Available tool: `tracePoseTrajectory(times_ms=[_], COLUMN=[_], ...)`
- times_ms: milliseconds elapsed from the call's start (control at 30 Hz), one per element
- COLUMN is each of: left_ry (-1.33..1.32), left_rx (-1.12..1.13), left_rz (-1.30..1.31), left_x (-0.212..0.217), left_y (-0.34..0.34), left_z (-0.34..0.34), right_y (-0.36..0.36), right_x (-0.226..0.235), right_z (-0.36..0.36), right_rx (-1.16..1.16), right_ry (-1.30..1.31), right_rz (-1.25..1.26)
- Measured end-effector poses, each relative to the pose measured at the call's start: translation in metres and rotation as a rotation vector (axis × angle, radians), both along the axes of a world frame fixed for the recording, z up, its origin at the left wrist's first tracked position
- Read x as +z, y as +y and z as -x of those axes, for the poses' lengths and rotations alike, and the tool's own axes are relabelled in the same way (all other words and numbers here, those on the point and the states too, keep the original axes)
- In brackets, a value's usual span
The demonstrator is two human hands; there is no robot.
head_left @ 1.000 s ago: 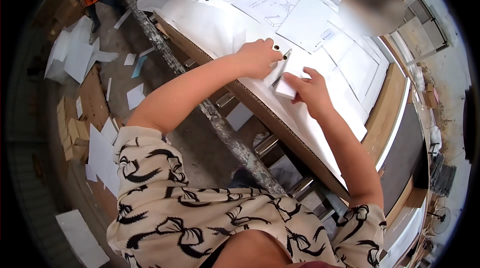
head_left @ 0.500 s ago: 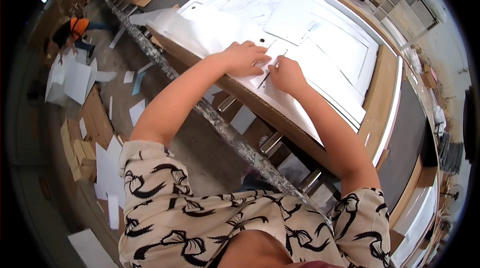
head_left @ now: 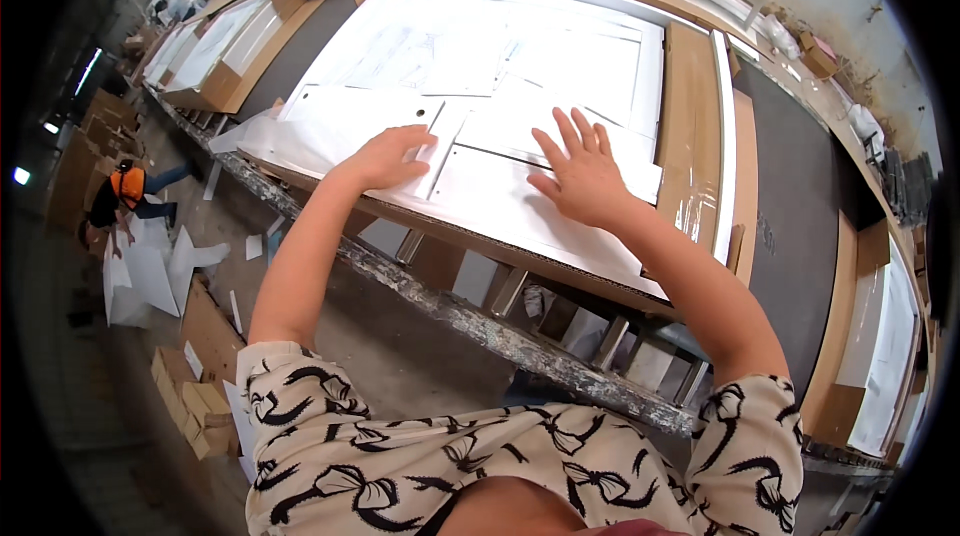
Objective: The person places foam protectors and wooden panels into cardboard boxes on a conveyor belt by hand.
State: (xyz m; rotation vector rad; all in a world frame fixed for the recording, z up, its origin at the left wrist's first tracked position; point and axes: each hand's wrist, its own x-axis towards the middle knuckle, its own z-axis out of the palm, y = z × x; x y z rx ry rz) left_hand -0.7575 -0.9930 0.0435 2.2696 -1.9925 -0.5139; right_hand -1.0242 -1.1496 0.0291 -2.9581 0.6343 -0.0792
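A shallow cardboard box (head_left: 480, 234) in front of me holds flat white panels (head_left: 500, 196). My left hand (head_left: 388, 158) rests over the near left part, its fingers apart at the edge of a narrow white strip (head_left: 444, 148); nothing is seen in its grasp. To the right, my right hand (head_left: 582, 174) is spread wide above a white panel beside a dark gap, holding nothing. Whether its palm touches the panel, I cannot tell. White foam wrap (head_left: 300, 146) lies bunched at the box's left corner. Farther back are sheets with faint line drawings (head_left: 395, 51).
The box sits on a dark conveyor belt (head_left: 795, 196) with a worn metal rail (head_left: 450, 314) along my side. Other boxes of white parts stand left (head_left: 215, 61) and right (head_left: 870, 346). Cardboard (head_left: 195, 391) litters the floor; a person in an orange vest (head_left: 125, 191) bends at the left.
My hands have moved apart: the right has opened from a pinch and shifted right, the left has moved left. My view has turned, so the box appears straighter.
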Motion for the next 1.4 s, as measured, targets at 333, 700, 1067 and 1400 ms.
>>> tracePoseTrajectory(times_ms=[333, 700, 1067, 1400], left_ry=[-0.081, 0.467, 0.920, 0.733], left_rx=[0.636, 1.528, 2.325, 2.688], left_rz=[1.275, -0.146, -0.274, 0.423], left_x=[-0.030, -0.262, -0.306, -0.290], left_y=[0.132, 0.454, 0.449, 0.393], left_z=[0.168, 0.657, 1.008, 1.072], right_y=[0.080, 0.191, 0.190, 0.218], right_x=[0.043, -0.127, -0.145, -0.155], right_z=[0.138, 0.228, 0.235, 0.279], right_rx=[0.103, 0.931, 1.135, 0.875], right_ry=[-0.835, -0.155, -0.122, 0.240], right_rz=[-0.327, -0.100, 0.426, 1.015])
